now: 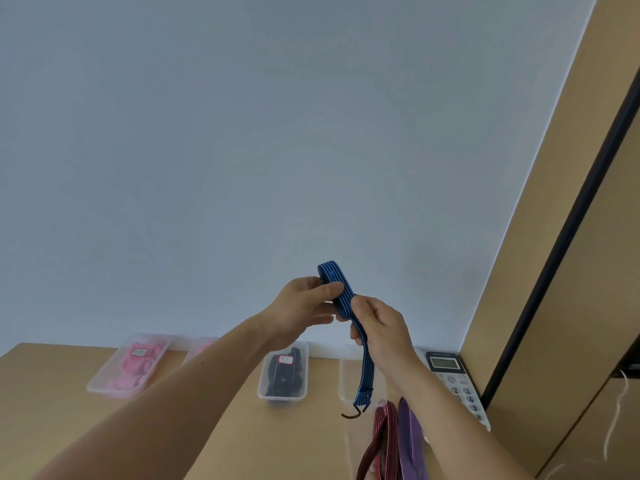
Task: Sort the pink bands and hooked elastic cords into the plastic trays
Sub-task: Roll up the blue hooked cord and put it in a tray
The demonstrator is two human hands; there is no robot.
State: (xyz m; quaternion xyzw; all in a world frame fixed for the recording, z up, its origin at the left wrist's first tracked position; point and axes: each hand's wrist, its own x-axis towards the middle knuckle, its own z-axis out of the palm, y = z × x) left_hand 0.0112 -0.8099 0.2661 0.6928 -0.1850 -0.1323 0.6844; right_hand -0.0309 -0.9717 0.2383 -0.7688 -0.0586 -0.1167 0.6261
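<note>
Both hands are working in front of the pale wall [242,133], above the far edge of the desk [294,445]. The left hand [304,306] is pinching the folded upper part of the blue striped cord [341,292] between thumb and fingers. The right hand [381,327], just beside it and slightly lower, is gripping the same cord with its fingers curled round it. The fold is standing up above the two hands. Below the right hand the cord is hanging straight down, and its dark hook [355,412] is dangling over the near end of the fourth tray [346,375].

Four clear plastic trays are sitting in a row along the far edge of the desk.
- The first tray [100,389], nearest the far left corner, is holding pink bands [133,372].
- The second tray [199,344] is showing some pink, but the left forearm is hiding most of it.
- The third tray [282,398], at the middle, is holding a black bundle [284,377] with a small label on top.
- What the fourth tray is holding cannot be told.

A red striped cord [377,438] and a purple cord [412,441] are lying side by side, touching, toward the near right of the desk. A telephone [453,379] is resting against the right edge, beside a wooden cabinet [554,306].
</note>
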